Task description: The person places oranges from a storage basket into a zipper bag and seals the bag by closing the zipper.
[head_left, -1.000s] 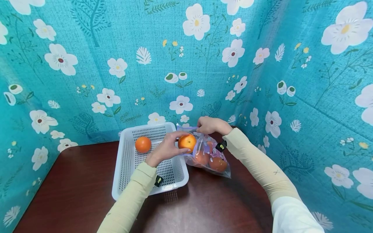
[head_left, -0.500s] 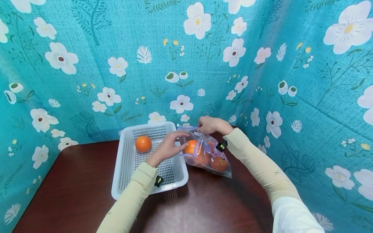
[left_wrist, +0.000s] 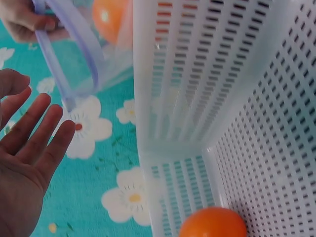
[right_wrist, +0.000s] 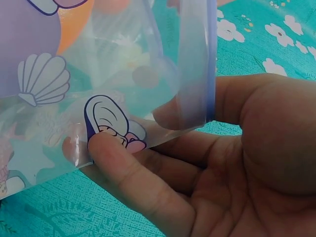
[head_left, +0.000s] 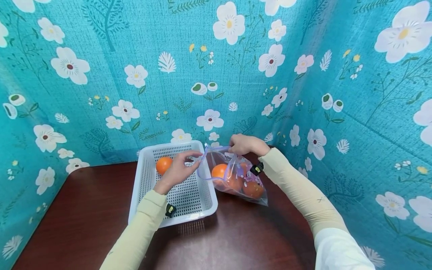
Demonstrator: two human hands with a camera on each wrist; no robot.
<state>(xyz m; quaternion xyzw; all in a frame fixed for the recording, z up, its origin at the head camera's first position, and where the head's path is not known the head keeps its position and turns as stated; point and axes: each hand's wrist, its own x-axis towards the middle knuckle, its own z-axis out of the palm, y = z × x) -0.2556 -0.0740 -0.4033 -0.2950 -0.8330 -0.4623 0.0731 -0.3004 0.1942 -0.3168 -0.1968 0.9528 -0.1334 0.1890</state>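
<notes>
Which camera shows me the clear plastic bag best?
The head view: it shows nearly the whole clear plastic bag, from open mouth to far end, with oranges inside, though the right hand hides some rim. The left wrist view shows mainly its mouth and an orange; the right wrist view, a printed section close up.

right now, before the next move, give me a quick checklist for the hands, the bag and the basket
1. Left hand empty: ok, it holds nothing.
2. Bag held: ok, the right hand pinches it near its open edge.
3. Bag open: ok, it gapes toward the basket.
4. Basket empty: not ok, one orange lies inside, toward the far left.
5. Room for that orange: probably ok, there is slack near the bag's opening.
6. Exact count of bagged oranges: cannot tell, they overlap.
</notes>
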